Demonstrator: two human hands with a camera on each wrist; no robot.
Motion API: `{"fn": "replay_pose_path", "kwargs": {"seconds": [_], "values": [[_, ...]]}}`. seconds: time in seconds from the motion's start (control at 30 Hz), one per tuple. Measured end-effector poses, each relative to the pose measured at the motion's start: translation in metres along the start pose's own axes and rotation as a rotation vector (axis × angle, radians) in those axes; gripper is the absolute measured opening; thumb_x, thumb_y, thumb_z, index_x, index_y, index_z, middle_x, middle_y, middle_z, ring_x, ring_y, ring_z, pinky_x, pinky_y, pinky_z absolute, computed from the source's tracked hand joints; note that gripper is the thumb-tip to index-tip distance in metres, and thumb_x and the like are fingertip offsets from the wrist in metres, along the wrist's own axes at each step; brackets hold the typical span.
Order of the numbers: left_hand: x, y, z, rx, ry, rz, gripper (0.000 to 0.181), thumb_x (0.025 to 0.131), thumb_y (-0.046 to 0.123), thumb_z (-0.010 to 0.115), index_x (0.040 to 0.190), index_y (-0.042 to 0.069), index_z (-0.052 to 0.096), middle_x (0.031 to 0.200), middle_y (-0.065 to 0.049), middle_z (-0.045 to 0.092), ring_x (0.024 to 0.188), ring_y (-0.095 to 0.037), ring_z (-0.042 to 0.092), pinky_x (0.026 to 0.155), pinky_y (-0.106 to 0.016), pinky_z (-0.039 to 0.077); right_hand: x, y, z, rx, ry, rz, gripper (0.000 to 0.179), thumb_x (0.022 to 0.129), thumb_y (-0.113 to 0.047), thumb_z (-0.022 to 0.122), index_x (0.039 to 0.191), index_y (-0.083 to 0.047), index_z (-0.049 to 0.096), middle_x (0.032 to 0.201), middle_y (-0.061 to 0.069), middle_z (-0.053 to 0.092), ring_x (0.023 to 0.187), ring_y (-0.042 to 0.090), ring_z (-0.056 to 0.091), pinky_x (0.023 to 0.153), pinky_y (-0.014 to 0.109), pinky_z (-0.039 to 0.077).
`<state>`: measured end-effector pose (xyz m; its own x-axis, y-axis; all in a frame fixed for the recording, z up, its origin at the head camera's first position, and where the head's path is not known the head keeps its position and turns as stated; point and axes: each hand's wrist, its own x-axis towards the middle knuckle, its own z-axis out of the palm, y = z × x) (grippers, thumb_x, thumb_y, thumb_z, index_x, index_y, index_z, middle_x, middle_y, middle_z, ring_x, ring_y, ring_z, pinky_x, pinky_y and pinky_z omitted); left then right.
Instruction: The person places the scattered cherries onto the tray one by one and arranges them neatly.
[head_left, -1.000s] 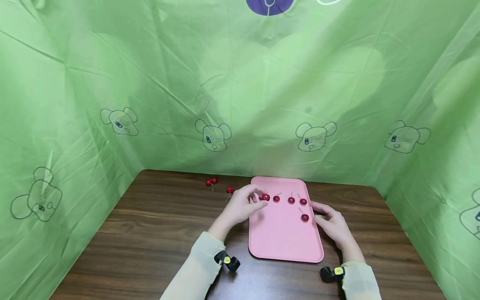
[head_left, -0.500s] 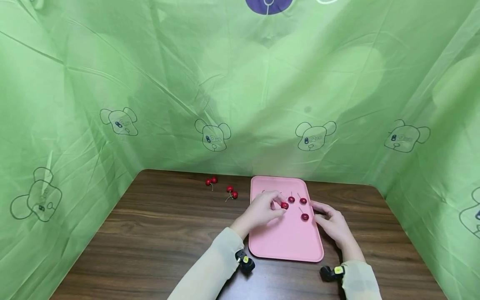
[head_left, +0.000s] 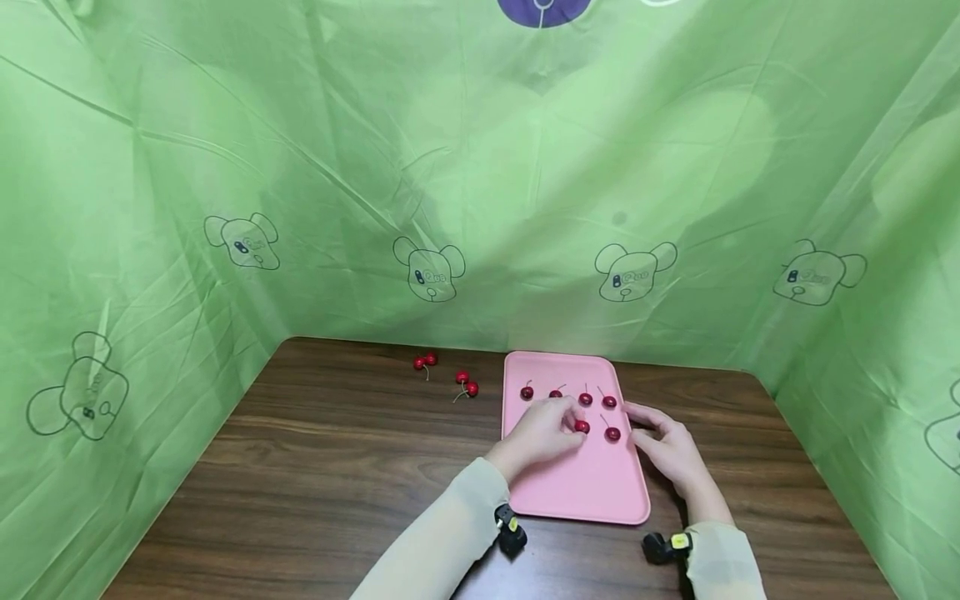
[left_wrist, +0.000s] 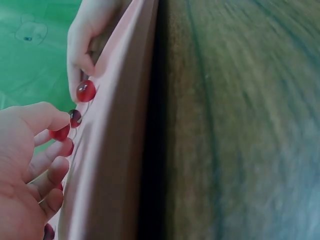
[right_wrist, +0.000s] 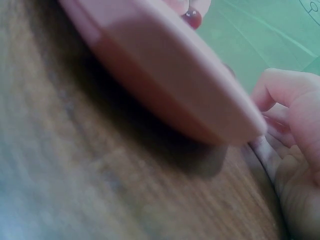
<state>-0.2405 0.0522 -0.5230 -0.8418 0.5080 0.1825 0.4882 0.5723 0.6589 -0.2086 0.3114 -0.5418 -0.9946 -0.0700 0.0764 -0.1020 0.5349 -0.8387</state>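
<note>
Thumb and fingertips of my left hand (head_left: pixel 543 429) pinch a red cherry (head_left: pixel 582 427) low over the pink tray (head_left: pixel 577 496). The left wrist view also shows this held cherry (left_wrist: pixel 60 133), partly covered by the fingers. Just to its right on the tray lies a stemmed cherry (head_left: pixel 612 434). A row of several stemmed cherries (head_left: pixel 585 399) runs across the tray's far part; my left hand partly hides one cherry (head_left: pixel 556 394). My right hand (head_left: pixel 671 454) rests with its fingertips against the tray's right rim, holding no cherry.
Left of the tray, two pairs of cherries lie on the dark wooden table: one pair (head_left: pixel 425 361) near the back edge, another pair (head_left: pixel 467 383) closer to the tray. Green cloth (head_left: pixel 375 167) with bear drawings hangs behind and on both sides.
My left hand has carried the cherry from the tray's far left to the right and nearer, uncovering the row's leftmost cherry. My right hand has stayed at the rim.
</note>
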Motion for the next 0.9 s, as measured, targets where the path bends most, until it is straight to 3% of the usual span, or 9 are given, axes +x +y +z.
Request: {"fn": "replay_pose_path", "kwargs": {"seconds": [0.27,0.47,0.7,0.9], "values": [[0.005,0.004,0.007,0.048,0.020,-0.019,0.021,0.084,0.025,0.079,0.099,0.022,0.065,0.091,0.011,0.067,0.082,0.000,0.059,0.079,-0.015,0.046,0.001,0.001,-0.001,0.002,-0.003,-0.008,0.048,0.096,-0.016,0.068,0.142,-0.010,0.058,0.140,0.013,0.063,0.123,0.027,0.063,0.088,0.008,0.045],[0.007,0.006,0.009,0.088,0.014,-0.020,0.022,0.085,0.026,0.079,0.102,0.022,0.066,0.094,0.011,0.067,0.083,0.002,0.057,0.081,-0.015,0.046,0.000,0.002,0.000,0.009,-0.003,-0.025,0.048,0.096,-0.015,0.069,0.142,-0.009,0.059,0.139,0.013,0.063,0.121,0.023,0.064,0.089,0.008,0.045],[0.010,0.005,0.013,0.134,0.019,-0.003,0.021,0.083,0.027,0.080,0.098,0.023,0.067,0.092,0.013,0.064,0.083,0.002,0.054,0.079,-0.014,0.045,0.000,0.001,0.000,0.009,-0.007,-0.011,0.048,0.097,-0.016,0.068,0.143,-0.009,0.058,0.140,0.013,0.062,0.124,0.031,0.062,0.089,0.008,0.044],[0.009,0.009,0.012,0.148,0.027,-0.007,0.022,0.080,0.028,0.082,0.096,0.023,0.067,0.090,0.013,0.063,0.080,0.003,0.053,0.076,-0.015,0.044,0.000,0.000,-0.001,0.022,-0.011,-0.011,0.048,0.097,-0.018,0.069,0.143,-0.009,0.057,0.141,0.016,0.061,0.121,0.025,0.064,0.088,0.009,0.046]]}}
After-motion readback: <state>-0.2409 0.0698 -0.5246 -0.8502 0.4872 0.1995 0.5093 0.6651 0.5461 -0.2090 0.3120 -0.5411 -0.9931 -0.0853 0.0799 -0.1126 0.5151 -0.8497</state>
